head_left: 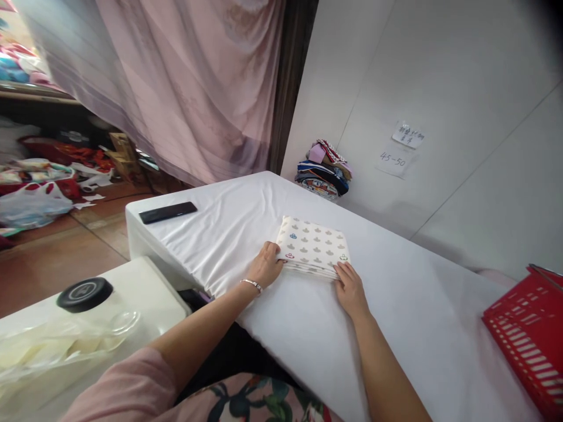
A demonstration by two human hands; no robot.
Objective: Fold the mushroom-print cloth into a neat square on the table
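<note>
A folded white cloth printed with small grey, blue, red and green motifs lies on the white-covered table. Its layers show along the near edge. My left hand, with a bracelet at the wrist, grips the cloth's near left corner between thumb and fingers. At the near right corner my right hand has its fingers on top of the cloth, and the thumb is hidden, apparently at the edge below.
A black phone lies at the table's far left. Folded fabrics are stacked by the wall. At right stands a red basket. A side table at left bears a black round lid and a plastic bag.
</note>
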